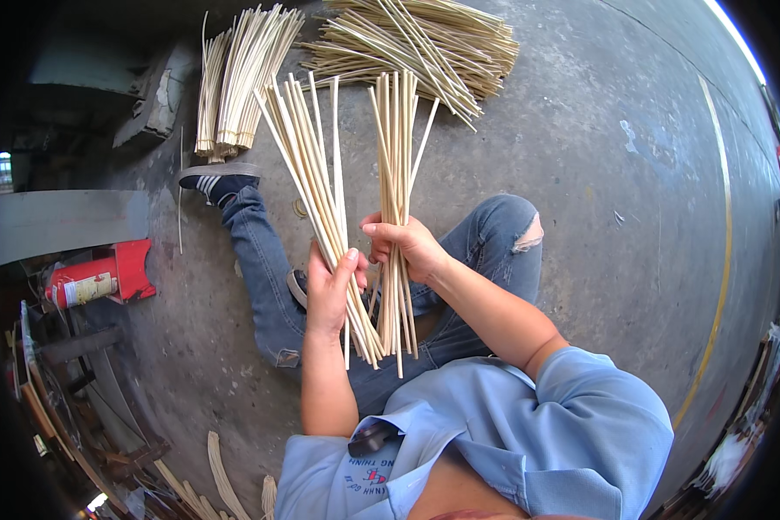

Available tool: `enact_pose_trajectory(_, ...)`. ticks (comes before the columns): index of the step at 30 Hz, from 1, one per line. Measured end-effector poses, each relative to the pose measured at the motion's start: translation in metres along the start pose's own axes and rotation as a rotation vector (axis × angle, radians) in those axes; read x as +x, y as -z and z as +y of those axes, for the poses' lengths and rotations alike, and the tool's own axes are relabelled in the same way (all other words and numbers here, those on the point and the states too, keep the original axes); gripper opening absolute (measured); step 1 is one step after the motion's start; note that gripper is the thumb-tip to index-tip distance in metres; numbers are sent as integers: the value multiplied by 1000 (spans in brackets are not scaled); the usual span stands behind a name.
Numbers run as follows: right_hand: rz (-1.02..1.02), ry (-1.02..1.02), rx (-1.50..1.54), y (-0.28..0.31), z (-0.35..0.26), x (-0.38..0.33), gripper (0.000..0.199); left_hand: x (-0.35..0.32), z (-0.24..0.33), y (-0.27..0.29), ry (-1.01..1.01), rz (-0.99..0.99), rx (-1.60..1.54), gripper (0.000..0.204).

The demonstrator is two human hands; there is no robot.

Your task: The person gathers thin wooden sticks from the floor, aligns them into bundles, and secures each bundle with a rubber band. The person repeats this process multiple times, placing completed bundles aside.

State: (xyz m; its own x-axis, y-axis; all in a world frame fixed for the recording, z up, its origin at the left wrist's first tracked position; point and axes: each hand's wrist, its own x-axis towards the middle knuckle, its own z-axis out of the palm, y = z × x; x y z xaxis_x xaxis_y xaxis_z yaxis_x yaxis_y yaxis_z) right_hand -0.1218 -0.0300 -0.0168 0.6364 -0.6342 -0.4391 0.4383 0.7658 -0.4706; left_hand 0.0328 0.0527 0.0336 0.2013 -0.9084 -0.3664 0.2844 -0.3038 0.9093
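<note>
My left hand (331, 286) is closed round a bundle of thin pale wooden sticks (308, 169), its thumb laid across them. Beside it, my right hand (410, 245) grips a second bundle of similar sticks (395, 147), thumb and fingers wrapped about the middle. Both bundles stand out over my lap, their far ends fanned apart and a few sticks splaying loose. At the near ends the two bundles come close together. Some fingers of each hand are hidden behind the sticks.
A large pile of sticks (416, 43) lies on the concrete floor (624, 260) ahead, with upright-looking bundles (251, 82) to its left, by my shoe (221, 180). A red cylinder (104, 276) lies at the left. More sticks (224, 472) lie at the lower left.
</note>
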Motion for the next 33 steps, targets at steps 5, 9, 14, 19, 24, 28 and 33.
enact_pose_trajectory(5,-46,-1,-53,-11,-1,-3,23,1,-7,1,8,7,29,30)
enact_pose_trajectory(9,-56,-23,-85,-15,-1,-6,26,0,-9,-5,-23,24,137,34)
enact_pose_trajectory(14,-27,-10,-103,-12,1,-4,24,0,-14,-2,24,34,61,36)
enact_pose_trajectory(19,-2,-11,-54,-17,-1,-8,23,0,-14,5,51,60,-52,29)
enact_pose_trajectory(24,-4,-6,-94,-18,1,-8,23,0,-15,6,52,136,-64,26)
enact_pose_trajectory(28,6,47,-103,-11,8,-3,20,1,-16,4,11,142,-73,23)
enact_pose_trajectory(33,36,64,-73,-12,13,-1,15,1,-22,8,-12,156,-20,19)
